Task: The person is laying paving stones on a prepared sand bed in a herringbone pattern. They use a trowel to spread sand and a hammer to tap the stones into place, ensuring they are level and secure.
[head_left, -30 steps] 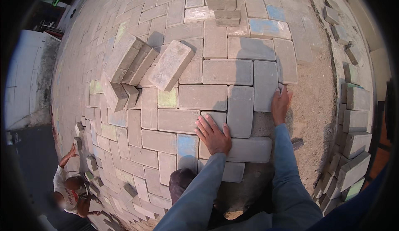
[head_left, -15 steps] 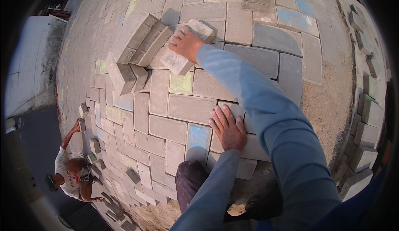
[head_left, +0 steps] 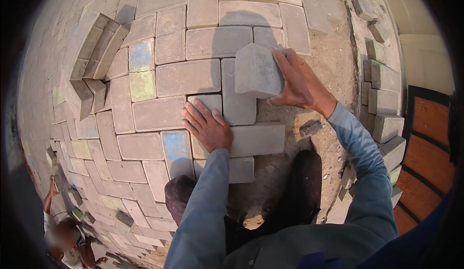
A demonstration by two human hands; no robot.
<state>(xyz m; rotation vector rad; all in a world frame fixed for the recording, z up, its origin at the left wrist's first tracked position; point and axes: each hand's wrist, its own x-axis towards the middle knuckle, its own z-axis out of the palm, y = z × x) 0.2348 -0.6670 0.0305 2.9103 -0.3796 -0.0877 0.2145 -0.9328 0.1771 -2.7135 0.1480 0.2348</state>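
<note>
My right hand (head_left: 299,78) grips a grey concrete paver (head_left: 253,70) at its right side, holding it above the laid pavers at the edge of the sandy bed (head_left: 328,63). My left hand (head_left: 205,126) lies with fingers spread on a laid paver (head_left: 198,99) just left of it. Beside that hand is a paver with a blue patch (head_left: 174,145); above it is one with green paint (head_left: 142,85). A small dark broken piece (head_left: 309,128) lies on the sand below my right hand. My knees and dark trousers show at the bottom.
Stacked loose pavers (head_left: 87,58) stand on the laid paving at upper left. A row of loose pavers (head_left: 386,99) runs along the right edge beside a wooden panel (head_left: 427,150). Another person (head_left: 65,240) crouches at lower left among more loose pavers.
My right hand went to the loose paver at the upper left and has brought it back to the right, now held. My left hand stays on the paving. The view has shifted.
</note>
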